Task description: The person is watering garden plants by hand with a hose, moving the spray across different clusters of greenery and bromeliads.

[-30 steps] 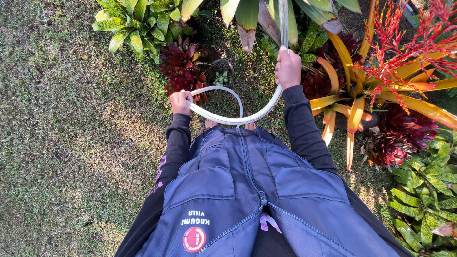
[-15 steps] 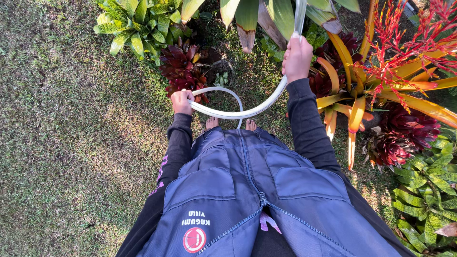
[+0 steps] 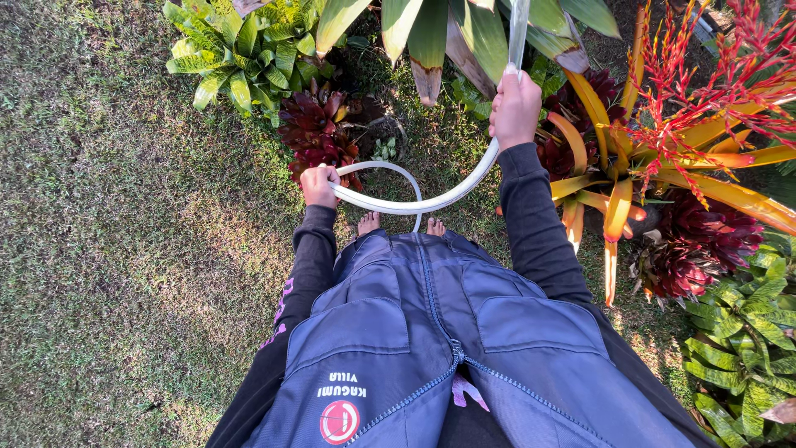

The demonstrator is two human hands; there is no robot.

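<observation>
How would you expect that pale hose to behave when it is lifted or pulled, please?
The pale hose probably bends easily: it curves in a smooth arc between the left hand and the right hand. It likely springs back rather than drooping, since its loop holds shape. It seems light, held aloft single-handed.

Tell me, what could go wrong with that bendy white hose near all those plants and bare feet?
The white hose is bent in a tight curve between the left hand and the right hand, so it might kink. A loop hangs just above the bare toes; it could perhaps catch a foot. The hose runs up past the orange and red spiky plant, whose stiff leaves might snag it or scratch the right sleeve.
</observation>
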